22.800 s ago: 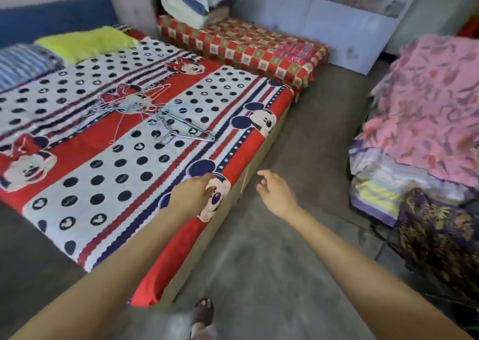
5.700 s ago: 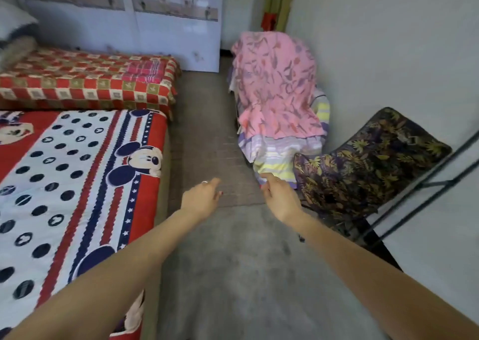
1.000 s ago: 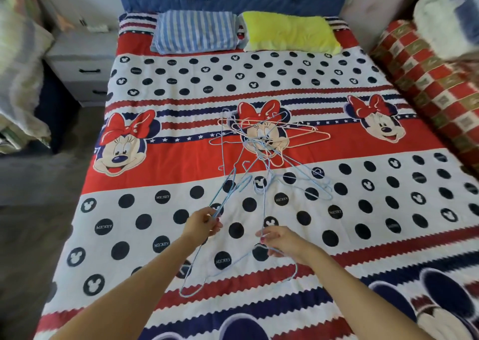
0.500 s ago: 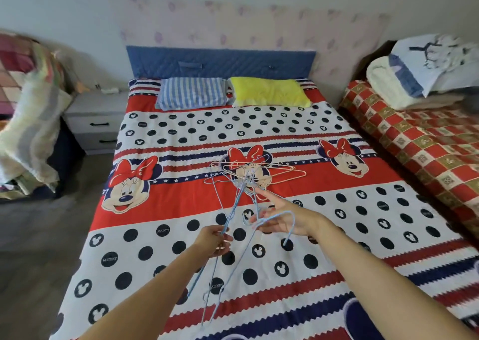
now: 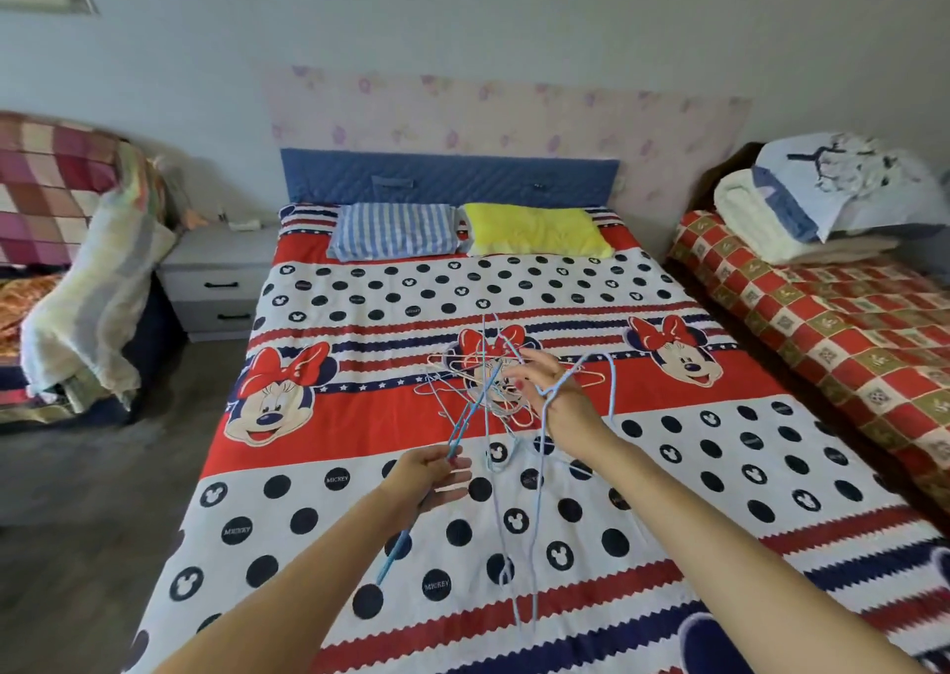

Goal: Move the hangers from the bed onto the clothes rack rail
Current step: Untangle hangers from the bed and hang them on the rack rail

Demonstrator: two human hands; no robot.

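Reaching over the bed (image 5: 360,514) with both arms; left hand (image 5: 429,478) pinching a blue hanger (image 5: 465,416) between thumb and fingertips, remaining fingers spreading loosely below it; hanger slanting up toward the pile and poking out under the wrist; right hand (image 5: 552,396) lifting above the sheet with fingers straight and splayed, gripping nothing, a pale-blue hanger (image 5: 591,365) looping over its wrist and wires dangling down toward the near edge; remaining hangers (image 5: 462,370), pink and blue, lying tangled in a pile on the red band at mid-bed, just beyond the raised right hand; exact count impossible to tell from the tangle; striped pillow (image 5: 393,231) and yellow pillow (image 5: 534,231) sitting side by side against the blue headboard (image 5: 447,177); nightstand (image 5: 216,282) standing left of the bed; second bed (image 5: 833,324) in red checks lying to the right, carrying folded bedding (image 5: 817,200); draped blankets (image 5: 77,282) hanging at far left.
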